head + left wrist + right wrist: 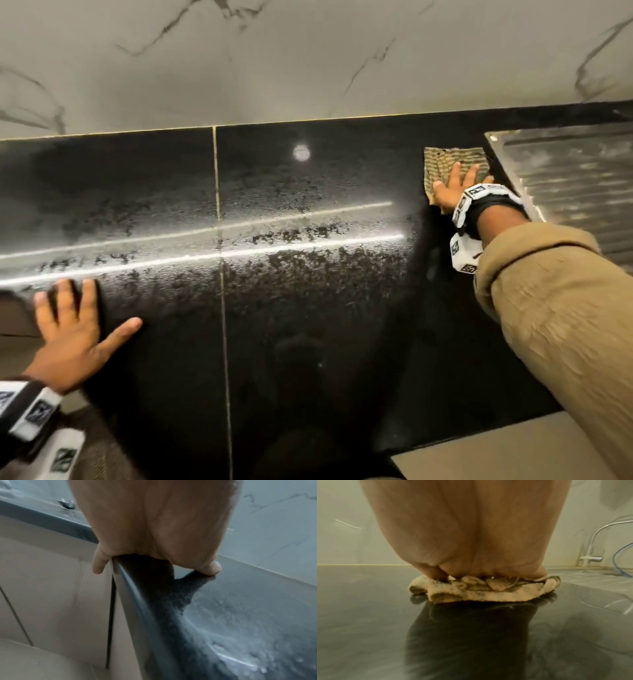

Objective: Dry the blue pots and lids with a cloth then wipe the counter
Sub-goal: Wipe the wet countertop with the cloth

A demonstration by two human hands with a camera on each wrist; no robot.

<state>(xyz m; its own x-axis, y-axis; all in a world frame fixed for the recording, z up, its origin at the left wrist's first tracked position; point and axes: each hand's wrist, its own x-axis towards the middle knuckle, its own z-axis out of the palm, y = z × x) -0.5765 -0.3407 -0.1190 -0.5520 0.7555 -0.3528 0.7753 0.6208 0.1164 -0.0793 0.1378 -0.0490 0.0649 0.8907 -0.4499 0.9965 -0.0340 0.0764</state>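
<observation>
You're on the last step, wiping the counter [308,342]; no blue pots or lids are in view. Your right hand [454,190] lies flat with fingers spread on the striped cloth [442,161], pressing it to the stone near the back wall, just beside the steel drainboard [565,171]. Your left hand [73,330] is spread and braced at the counter's near left edge, holding nothing. A film of wet streaks still lies across the middle of the counter, so the next move probably calls for dragging the cloth leftward through it, keeping even pressure
</observation>
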